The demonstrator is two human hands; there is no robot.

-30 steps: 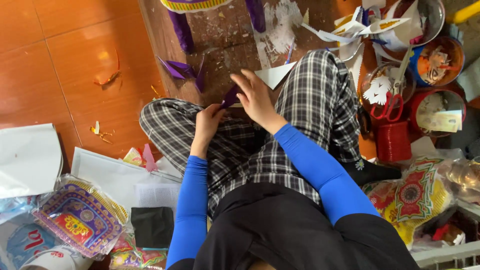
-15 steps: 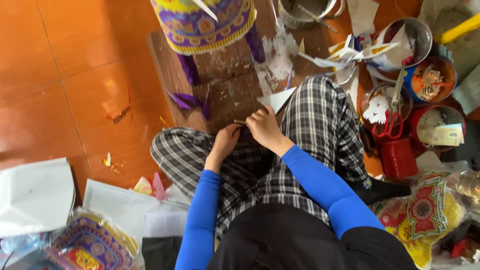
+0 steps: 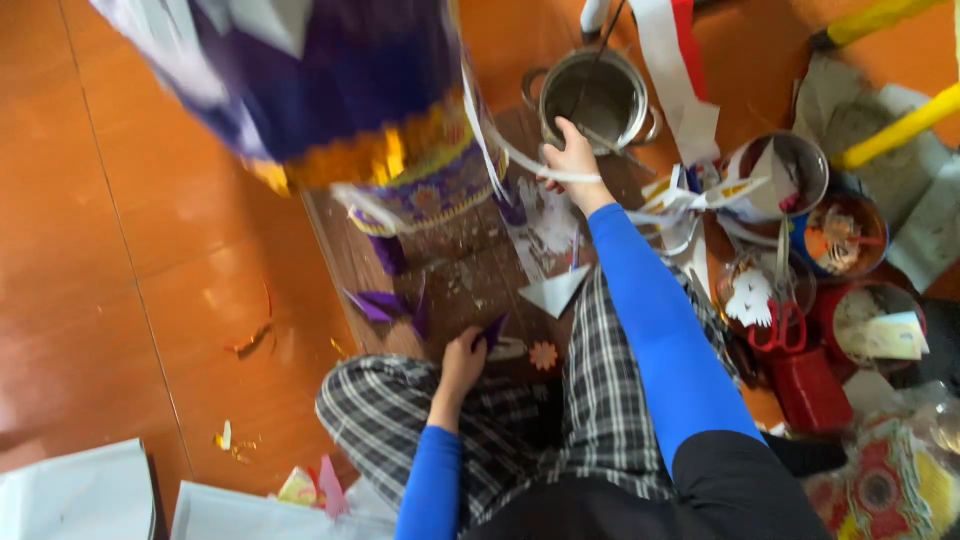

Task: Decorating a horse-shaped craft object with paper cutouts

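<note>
A: Hands?
B: Right hand (image 3: 572,158) reaches to the steel pot (image 3: 596,95), fingers closed on a brush handle at its rim. Left hand (image 3: 463,362) pinches a purple paper piece (image 3: 492,331), well below the pot.
A: Step?
B: Likely loading glue; next needs brush brought to paper.

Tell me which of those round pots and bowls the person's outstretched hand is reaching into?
The right hand is at the rim of the two-handled steel pot, the one farthest up the floor. The other bowls, including the red container, sit off to the right, untouched.
</note>
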